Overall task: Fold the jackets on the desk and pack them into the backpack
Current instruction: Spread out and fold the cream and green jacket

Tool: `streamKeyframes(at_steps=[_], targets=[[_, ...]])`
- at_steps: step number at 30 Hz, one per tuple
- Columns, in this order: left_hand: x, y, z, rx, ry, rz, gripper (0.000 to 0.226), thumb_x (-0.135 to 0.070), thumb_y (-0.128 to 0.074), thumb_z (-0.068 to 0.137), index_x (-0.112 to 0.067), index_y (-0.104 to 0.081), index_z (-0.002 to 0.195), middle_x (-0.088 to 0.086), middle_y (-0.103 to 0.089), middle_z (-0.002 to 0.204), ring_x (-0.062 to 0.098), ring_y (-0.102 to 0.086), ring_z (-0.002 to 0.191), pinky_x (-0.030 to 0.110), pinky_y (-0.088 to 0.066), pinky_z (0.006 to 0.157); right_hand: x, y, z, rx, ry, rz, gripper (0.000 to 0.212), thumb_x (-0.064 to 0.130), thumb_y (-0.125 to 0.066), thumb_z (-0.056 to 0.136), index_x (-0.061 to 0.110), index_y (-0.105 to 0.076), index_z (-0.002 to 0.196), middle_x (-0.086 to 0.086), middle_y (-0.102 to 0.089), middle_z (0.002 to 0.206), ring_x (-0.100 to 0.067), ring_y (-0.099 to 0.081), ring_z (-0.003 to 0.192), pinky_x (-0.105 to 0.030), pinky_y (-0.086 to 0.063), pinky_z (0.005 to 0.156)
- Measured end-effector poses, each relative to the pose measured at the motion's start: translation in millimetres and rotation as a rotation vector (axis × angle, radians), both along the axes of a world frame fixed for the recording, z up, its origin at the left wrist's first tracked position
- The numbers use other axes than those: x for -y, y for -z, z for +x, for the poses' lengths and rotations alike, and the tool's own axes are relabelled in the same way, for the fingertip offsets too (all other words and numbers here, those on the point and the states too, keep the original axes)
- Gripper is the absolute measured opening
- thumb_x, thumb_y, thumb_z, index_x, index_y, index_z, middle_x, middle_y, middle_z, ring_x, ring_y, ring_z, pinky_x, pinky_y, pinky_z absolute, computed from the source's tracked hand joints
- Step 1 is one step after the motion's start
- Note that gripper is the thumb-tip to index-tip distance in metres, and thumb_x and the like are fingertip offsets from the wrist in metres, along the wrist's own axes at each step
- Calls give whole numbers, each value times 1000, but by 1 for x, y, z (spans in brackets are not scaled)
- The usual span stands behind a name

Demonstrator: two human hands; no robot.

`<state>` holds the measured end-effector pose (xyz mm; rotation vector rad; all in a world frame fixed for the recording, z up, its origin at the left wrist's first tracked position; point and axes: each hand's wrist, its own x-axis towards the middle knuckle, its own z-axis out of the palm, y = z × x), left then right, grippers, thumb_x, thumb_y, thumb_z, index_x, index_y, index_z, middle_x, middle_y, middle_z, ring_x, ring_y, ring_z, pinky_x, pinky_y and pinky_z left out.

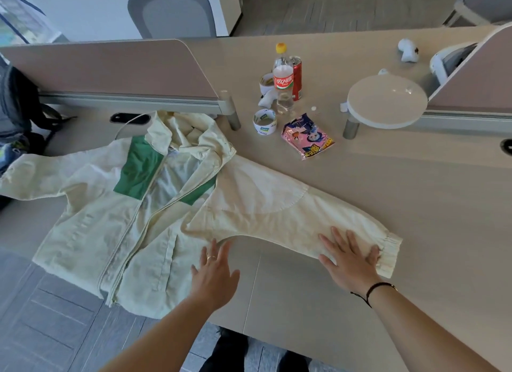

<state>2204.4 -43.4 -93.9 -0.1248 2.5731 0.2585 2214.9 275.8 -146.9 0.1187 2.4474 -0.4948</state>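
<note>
Cream-and-green jacket [116, 222] lies unzipped and spread flat on the table [415, 205], its hem overhanging the near edge. Both hands lie flat with straight fingers, gripping nothing: left hand [214, 274] at the side seam, right hand [350, 258] pressing the outstretched sleeve. One backpack [16, 113] sits far left, contents unseen. Beyond: two tape rolls [264, 121], one bottle [283, 80], one can [297, 77], one snack packet [307, 136].

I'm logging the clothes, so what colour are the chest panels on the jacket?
Green, on a pale cream jacket; the head view shows them clearly.

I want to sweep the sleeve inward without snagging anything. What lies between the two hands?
In the head view, only bare desk lies between the left hand and the right hand, under the sleeve's arched lower edge.
</note>
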Motion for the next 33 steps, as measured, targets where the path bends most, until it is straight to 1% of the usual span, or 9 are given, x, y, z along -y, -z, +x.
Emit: streamKeyframes(at_steps=[5,8,13,16,21,25,29,31,33], targets=[[36,5,12,-55,-61,8,76,-51,-45,100,-35,2,159,3,11,168,28,7,155,48,-6,124,-3,4,12,-84,85,21,54,59,-20,102,53,-5,153,22,11,165,-15,16,153,-66,9,114],[62,5,16,-103,-132,52,72,-50,-44,101,-34,-3,158,2,5,169,25,4,155,46,-9,125,20,2,3,-155,177,53,58,54,-31,102,44,-11,155,16,-7,166,-18,-1,154,-66,-5,117],[104,-5,2,-316,-323,72,51,-38,-46,101,-27,-35,149,-1,-44,152,22,-38,140,39,-34,113,100,-14,-42,-328,25,40,53,33,-40,98,36,-26,149,7,-39,148,-19,-36,137,-51,-31,109],[132,-11,-27,-398,-414,80,47,-30,-51,99,-28,-40,144,0,-54,141,25,-49,129,41,-40,104,153,-20,-86,-374,-94,-25,55,30,-43,98,38,-25,149,9,-42,142,-17,-38,133,-49,-34,107],[169,-1,-87,-489,-370,122,52,-28,-62,93,-27,-43,142,-1,-61,133,26,-55,123,42,-44,100,226,-19,-176,-392,-204,-48,60,29,-43,97,33,-21,152,2,-43,147,-23,-41,130,-52,-37,104],[183,18,-128,-467,-264,113,60,-30,-67,92,-25,-41,146,1,-65,128,25,-55,126,39,-41,105,262,-7,-234,-294,-60,-140,58,36,-43,100,40,-20,153,0,-49,142,-26,-40,133,-54,-34,108],[199,42,-142,-399,-260,159,51,-29,-57,97,-34,-37,145,-15,-69,114,19,-64,103,33,-46,82,280,-4,-279,-184,224,-404,62,45,-47,96,44,-23,153,6,-42,153,-19,-44,136,-43,-33,115],[209,49,-145,-400,-303,220,45,-26,-56,98,-35,-40,140,-18,-71,101,19,-66,90,33,-45,69,291,-16,-291,-183,370,-528,63,43,-50,96,37,-28,155,9,-54,134,-8,-54,116,-28,-37,102],[220,48,-150,-439,-391,316,45,-19,-58,97,-30,-47,138,-18,-68,91,21,-66,84,35,-47,66,309,-37,-299,-300,337,-565,63,43,-49,97,41,-25,155,18,-55,103,-5,-51,92,-28,-38,89]])
